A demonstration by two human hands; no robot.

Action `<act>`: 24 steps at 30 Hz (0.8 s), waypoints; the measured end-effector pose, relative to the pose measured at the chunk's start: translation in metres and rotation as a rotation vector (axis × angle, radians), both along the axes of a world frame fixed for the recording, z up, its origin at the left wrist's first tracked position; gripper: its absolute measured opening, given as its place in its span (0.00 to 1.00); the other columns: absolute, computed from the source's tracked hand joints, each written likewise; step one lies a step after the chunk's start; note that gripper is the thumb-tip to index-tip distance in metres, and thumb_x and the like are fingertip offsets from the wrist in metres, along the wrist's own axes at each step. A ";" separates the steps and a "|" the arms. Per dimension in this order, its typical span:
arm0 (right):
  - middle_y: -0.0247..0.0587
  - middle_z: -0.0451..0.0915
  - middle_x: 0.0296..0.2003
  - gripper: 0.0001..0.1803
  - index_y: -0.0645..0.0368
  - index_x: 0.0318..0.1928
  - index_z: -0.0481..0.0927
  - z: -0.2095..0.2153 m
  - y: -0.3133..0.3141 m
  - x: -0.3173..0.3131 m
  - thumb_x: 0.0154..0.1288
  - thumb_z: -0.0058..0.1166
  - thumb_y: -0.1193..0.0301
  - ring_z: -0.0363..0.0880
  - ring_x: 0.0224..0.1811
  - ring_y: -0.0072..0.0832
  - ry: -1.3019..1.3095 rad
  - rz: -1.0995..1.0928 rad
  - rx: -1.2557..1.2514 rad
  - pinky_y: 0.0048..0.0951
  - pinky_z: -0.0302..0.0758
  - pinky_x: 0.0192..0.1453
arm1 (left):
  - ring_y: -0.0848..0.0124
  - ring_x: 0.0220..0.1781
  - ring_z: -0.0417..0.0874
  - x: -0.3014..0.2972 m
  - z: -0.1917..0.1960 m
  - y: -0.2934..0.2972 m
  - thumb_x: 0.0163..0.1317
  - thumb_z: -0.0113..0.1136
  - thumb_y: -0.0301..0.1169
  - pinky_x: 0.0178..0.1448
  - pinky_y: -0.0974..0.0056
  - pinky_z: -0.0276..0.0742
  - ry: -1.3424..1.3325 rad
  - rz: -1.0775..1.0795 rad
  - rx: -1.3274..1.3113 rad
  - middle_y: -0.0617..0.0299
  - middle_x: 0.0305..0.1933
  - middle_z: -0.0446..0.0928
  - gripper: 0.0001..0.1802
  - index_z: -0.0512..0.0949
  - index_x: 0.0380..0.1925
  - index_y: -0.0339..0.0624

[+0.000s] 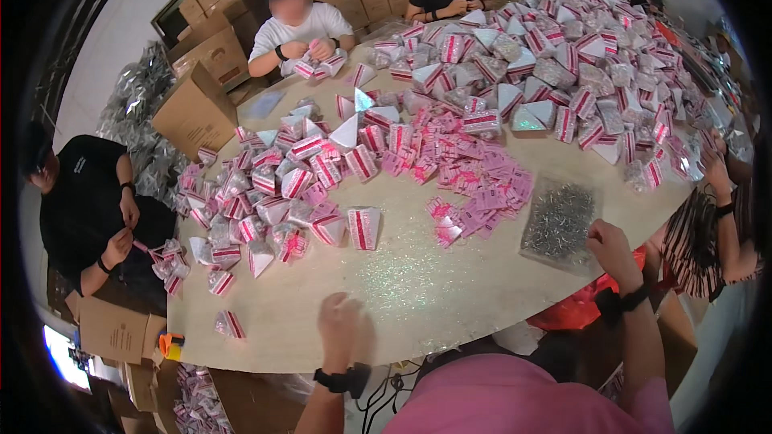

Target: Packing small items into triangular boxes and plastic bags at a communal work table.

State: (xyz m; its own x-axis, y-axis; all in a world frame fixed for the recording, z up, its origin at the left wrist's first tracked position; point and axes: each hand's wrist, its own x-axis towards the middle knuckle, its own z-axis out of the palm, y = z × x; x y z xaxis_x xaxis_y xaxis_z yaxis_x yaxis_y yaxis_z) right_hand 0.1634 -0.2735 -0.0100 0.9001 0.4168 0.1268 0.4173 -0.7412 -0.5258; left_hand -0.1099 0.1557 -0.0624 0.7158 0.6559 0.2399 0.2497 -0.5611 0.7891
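My left hand (342, 325) is over the near part of the table, smeared by motion, so its fingers cannot be made out. Nearest to it on the tabletop is a scatter of glitter (402, 283). My right hand (609, 249) is at the right edge of a clear shallow tray (595, 197) full of small silvery metal pieces. Its fingers are curled together, and whatever they hold is hidden. Beyond the tray lies a pile of pink printed tags (490, 193). A wedge-shaped white pack with a pink band (363, 227) stands alone left of the tags.
A large heap of similar packs (555, 72) covers the far right; another pile (273, 177) lies left. People sit around the wooden table (281, 313), handling packs at the left and far side. Cardboard boxes (193, 112) stand behind. A yellow tape dispenser (170, 345) sits at the near-left edge.
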 end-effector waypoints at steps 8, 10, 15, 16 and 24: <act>0.52 0.77 0.35 0.11 0.60 0.38 0.76 -0.026 0.037 0.008 0.53 0.51 0.73 0.78 0.42 0.48 -0.008 0.066 -0.420 0.46 0.75 0.44 | 0.50 0.47 0.74 0.069 -0.001 -0.064 0.54 0.57 0.28 0.50 0.54 0.71 0.057 -0.425 -0.036 0.49 0.42 0.75 0.11 0.75 0.38 0.38; 0.52 0.78 0.34 0.09 0.60 0.37 0.76 -0.042 0.034 0.015 0.54 0.50 0.74 0.79 0.40 0.48 -0.066 0.112 -0.434 0.46 0.75 0.44 | 0.51 0.47 0.74 0.091 0.012 -0.067 0.55 0.57 0.28 0.51 0.54 0.71 0.081 -0.488 0.049 0.49 0.42 0.75 0.11 0.76 0.39 0.38; 0.51 0.79 0.30 0.06 0.60 0.32 0.77 -0.040 0.040 0.017 0.53 0.48 0.76 0.79 0.38 0.48 -0.099 0.140 -0.429 0.47 0.75 0.42 | 0.51 0.46 0.75 0.149 0.011 -0.069 0.55 0.57 0.29 0.50 0.53 0.71 0.076 -0.432 0.115 0.49 0.41 0.75 0.12 0.75 0.40 0.39; 0.51 0.79 0.30 0.06 0.60 0.31 0.77 -0.040 0.042 0.019 0.53 0.48 0.75 0.79 0.38 0.49 -0.096 0.148 -0.417 0.47 0.75 0.42 | 0.50 0.46 0.74 0.159 0.013 -0.072 0.55 0.57 0.29 0.49 0.53 0.71 0.050 -0.433 0.185 0.49 0.41 0.75 0.13 0.75 0.40 0.38; 0.53 0.76 0.27 0.02 0.63 0.25 0.73 -0.035 0.029 0.030 0.50 0.50 0.76 0.75 0.35 0.51 -0.055 0.046 -0.107 0.47 0.71 0.37 | 0.48 0.49 0.70 0.195 0.012 -0.100 0.52 0.57 0.29 0.50 0.49 0.71 0.256 -0.334 0.406 0.45 0.46 0.70 0.20 0.69 0.45 0.31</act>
